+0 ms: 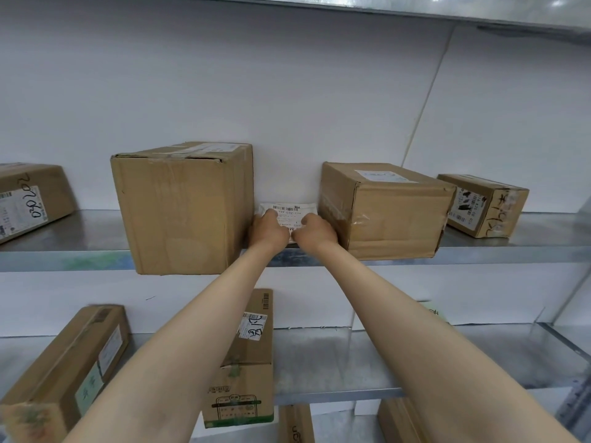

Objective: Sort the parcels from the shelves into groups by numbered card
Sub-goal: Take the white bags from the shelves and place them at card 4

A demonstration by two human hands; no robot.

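Nearest, at 6 o'clock, cut off by the lower edge: tops of two brown cartons under the lower shelf, print on one too cropped to read. On that galvanised metal shelf, at 7 o'clock, a long carton lying tilted, its pale label and green sticker blurred; just beside it toward 6 o'clock, an upright carton with green printed artwork and a barcode label bearing black handwriting, partly hidden behind the left forearm. Further up, both bare forearms reaching to the middle shelf. At the centre, left hand and right hand side by side, fingers curled onto the near edge of a flat white parcel, both grasping it; fingertips and the parcel's lower half hidden by the hands. Parcel lying flat on the middle shelf, between a tall carton at 9 o'clock and a lower taped carton at 3 o'clock, close to both. On its label: a barcode and a code starting 157, the remainder unclear. Far at 3 o'clock, a small box with scrawled marker writing; far at 9 o'clock, a box cut by the frame edge, with sideways handwritten digits, not surely legible. Behind everything, a plain white wall; at 12 o'clock, the underside of an upper metal shelf.
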